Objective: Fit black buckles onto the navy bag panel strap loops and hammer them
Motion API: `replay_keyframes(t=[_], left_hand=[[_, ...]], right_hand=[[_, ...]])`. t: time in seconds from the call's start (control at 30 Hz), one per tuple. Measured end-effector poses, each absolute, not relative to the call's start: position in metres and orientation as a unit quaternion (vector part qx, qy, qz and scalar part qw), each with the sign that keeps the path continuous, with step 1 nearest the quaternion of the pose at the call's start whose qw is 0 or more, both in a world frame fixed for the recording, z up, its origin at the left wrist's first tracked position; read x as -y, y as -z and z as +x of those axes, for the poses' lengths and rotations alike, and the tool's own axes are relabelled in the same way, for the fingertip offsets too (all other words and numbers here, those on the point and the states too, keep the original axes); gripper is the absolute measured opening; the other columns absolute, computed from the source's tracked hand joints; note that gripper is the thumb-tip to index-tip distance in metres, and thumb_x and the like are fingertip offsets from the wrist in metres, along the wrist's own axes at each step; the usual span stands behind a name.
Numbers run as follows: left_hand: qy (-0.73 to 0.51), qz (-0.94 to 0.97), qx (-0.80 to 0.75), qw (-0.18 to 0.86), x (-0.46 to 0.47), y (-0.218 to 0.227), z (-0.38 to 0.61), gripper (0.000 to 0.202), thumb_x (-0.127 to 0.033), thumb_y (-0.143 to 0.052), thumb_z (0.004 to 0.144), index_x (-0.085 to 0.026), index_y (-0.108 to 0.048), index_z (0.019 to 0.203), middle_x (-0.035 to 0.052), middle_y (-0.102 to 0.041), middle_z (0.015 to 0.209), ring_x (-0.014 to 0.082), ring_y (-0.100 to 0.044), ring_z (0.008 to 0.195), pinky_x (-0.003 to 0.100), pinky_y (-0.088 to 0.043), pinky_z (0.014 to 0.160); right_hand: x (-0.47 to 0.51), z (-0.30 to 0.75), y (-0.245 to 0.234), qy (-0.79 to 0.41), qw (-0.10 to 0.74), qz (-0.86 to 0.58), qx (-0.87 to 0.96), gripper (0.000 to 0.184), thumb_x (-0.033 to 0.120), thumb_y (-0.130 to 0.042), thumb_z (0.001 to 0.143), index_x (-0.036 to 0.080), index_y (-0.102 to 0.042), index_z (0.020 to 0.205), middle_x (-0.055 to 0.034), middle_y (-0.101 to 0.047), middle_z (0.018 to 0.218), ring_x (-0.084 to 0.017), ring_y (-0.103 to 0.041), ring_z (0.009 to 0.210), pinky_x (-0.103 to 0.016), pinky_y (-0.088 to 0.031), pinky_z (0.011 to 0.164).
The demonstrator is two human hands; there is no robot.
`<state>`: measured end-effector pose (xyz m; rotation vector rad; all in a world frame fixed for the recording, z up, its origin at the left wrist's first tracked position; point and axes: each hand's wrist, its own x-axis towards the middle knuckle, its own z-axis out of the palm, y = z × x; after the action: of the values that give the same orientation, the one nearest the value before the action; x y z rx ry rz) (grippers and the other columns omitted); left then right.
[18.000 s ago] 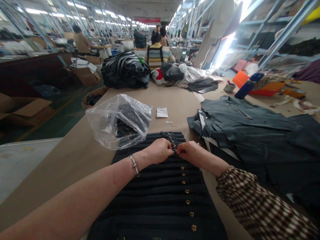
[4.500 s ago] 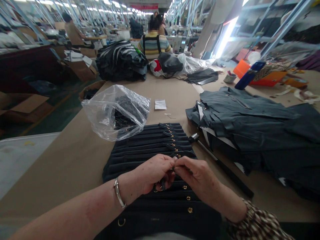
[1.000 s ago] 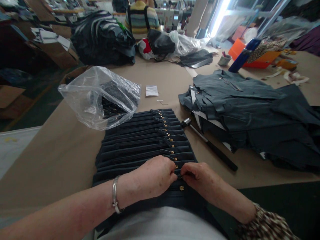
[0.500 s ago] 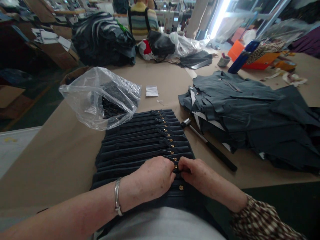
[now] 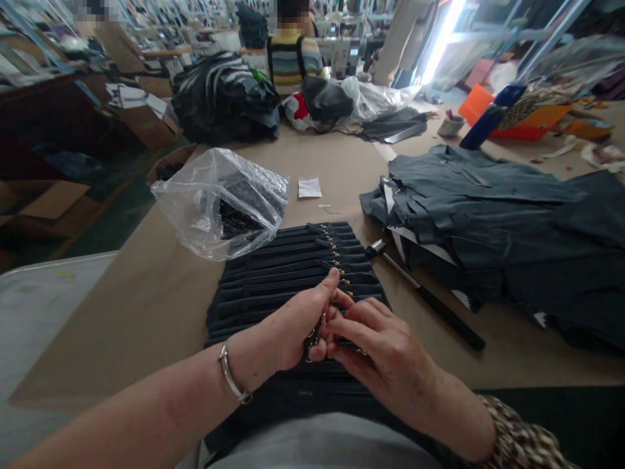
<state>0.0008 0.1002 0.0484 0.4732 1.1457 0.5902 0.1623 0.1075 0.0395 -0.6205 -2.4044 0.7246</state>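
Several dark zippered pieces (image 5: 273, 280) lie overlapped in a row on the table, gold zipper sliders along their right side. Above the near end of the row, my left hand (image 5: 303, 319) is half closed, palm inward and thumb up, around small dark pieces with metal rings (image 5: 313, 337). My right hand (image 5: 385, 339) meets it, fingertips pinched together at the left fingers. What the right fingertips hold is hidden. Beyond the row, a clear plastic bag (image 5: 195, 208) holds more dark pieces with metal rings.
A hammer (image 5: 439, 309) with a black handle lies right of the row. Farther right is a pile of dark grey fabric (image 5: 488, 221). A white paper square (image 5: 309, 187) lies beyond. A person in a striped top (image 5: 293, 65) is at the back, by sewing machines.
Both hands have lifted off the zipper sliders and come together. My left hand has turned thumb up, showing small dark pieces in it. The view has tilted up and shifted left.
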Motion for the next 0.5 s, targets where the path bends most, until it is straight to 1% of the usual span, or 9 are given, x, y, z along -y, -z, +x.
replay_keyframes(t=[0.1,0.17,0.27,0.37,0.43,0.5], left_hand=[[-0.306,0.204,-0.515,0.774,-0.099,-0.050,0.004,0.068,-0.084,-0.044,0.067,-0.019,-0.055,0.086,-0.0051,-0.047,0.062,0.0065,-0.042,0.046,0.016,-0.023,0.036],[-0.309,0.194,-0.519,0.773,-0.098,-0.050,0.006,0.067,-0.085,-0.043,0.066,-0.020,-0.053,0.078,-0.0061,-0.044,0.057,0.0068,-0.040,0.043,0.017,-0.023,0.034],[-0.298,0.190,-0.530,0.771,-0.098,-0.050,0.009,0.070,-0.088,-0.036,0.065,-0.019,-0.049,0.070,-0.0057,-0.043,0.051,0.0076,-0.040,0.038,0.017,-0.021,0.033],[-0.291,0.206,-0.540,0.762,-0.097,-0.048,0.012,0.074,-0.089,-0.032,0.065,-0.018,-0.052,0.072,-0.0037,-0.046,0.050,0.0088,-0.043,0.039,0.017,-0.021,0.033],[-0.291,0.212,-0.546,0.756,-0.097,-0.047,0.014,0.073,-0.089,-0.033,0.066,-0.019,-0.053,0.074,-0.0037,-0.046,0.050,0.0088,-0.043,0.039,0.017,-0.022,0.033],[-0.293,0.211,-0.543,0.759,-0.097,-0.046,0.015,0.071,-0.088,-0.035,0.066,-0.019,-0.053,0.074,-0.0041,-0.045,0.049,0.0086,-0.042,0.038,0.017,-0.021,0.033]], right_hand=[[-0.106,0.152,-0.040,-0.247,0.276,-0.231,0.900,0.017,0.025,-0.055,0.090,0.020,-0.061,0.105,-0.0072,-0.063,0.100,-0.022,-0.053,0.094,-0.038,-0.042,0.083],[-0.108,0.149,-0.038,-0.250,0.272,-0.254,0.894,0.014,0.027,-0.055,0.089,0.019,-0.061,0.100,-0.0077,-0.062,0.099,-0.022,-0.052,0.090,-0.038,-0.042,0.081],[-0.114,0.147,-0.034,-0.262,0.279,-0.312,0.870,0.012,0.027,-0.059,0.086,0.019,-0.058,0.094,-0.0063,-0.060,0.091,-0.021,-0.051,0.084,-0.037,-0.042,0.077],[-0.120,0.148,-0.030,-0.302,0.282,-0.303,0.858,0.003,0.020,-0.057,0.087,0.020,-0.059,0.090,-0.0035,-0.061,0.087,-0.019,-0.053,0.083,-0.035,-0.043,0.077],[-0.123,0.148,-0.027,-0.346,0.290,-0.258,0.854,0.008,0.014,-0.053,0.088,0.020,-0.059,0.087,-0.0025,-0.062,0.090,-0.017,-0.054,0.086,-0.032,-0.044,0.079],[-0.125,0.147,-0.023,-0.384,0.307,-0.222,0.842,0.012,0.011,-0.051,0.089,0.020,-0.060,0.090,-0.0021,-0.063,0.094,-0.015,-0.056,0.087,-0.029,-0.045,0.079]])
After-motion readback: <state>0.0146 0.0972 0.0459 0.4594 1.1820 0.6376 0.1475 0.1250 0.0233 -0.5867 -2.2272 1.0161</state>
